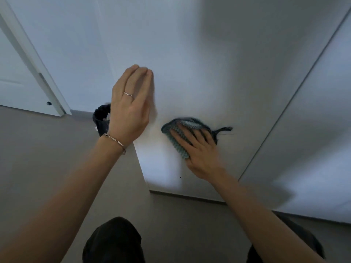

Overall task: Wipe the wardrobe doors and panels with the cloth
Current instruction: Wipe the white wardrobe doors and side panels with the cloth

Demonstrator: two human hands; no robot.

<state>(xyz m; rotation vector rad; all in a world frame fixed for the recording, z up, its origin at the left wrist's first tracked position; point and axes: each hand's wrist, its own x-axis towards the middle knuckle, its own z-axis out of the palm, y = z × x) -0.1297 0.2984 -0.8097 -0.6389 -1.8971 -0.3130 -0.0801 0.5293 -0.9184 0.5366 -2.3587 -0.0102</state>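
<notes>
From the head camera, looking down the front of the furniture: the teal knitted cloth with a dark border point(179, 138) is spread flat against the white wardrobe door panel point(190, 63), low on the panel, its ribbed weave plain to see and a dark loop or tail trailing off its right side. Its upper edge is blurred. The right hand point(197, 150) lies on top of it, fingers straight and spread, palm pressing the cloth to the panel rather than clutching it. The left hand point(131, 105) is flat against the same panel, up and to the left of the cloth, fingers straight and together, holding nothing; a thin silver ring point(128, 94) sits on one finger and a silver chain bracelet point(115, 140) circles the wrist. The panel is smooth matte white, with a narrow dark seam point(296, 92) running diagonally to its right and a second white panel point(322, 139) beyond that. Below lies a grey-beige floor point(47, 149). At far left stands a white room door with its frame point(28, 73). A dark round bin with something pale inside point(101, 118) peeks out behind the left wrist. Count it up: one cloth, two hands, two bare forearms, two wardrobe panels in view, one bin, and two dark-clothed knees point(114, 242) at the bottom edge.
</notes>
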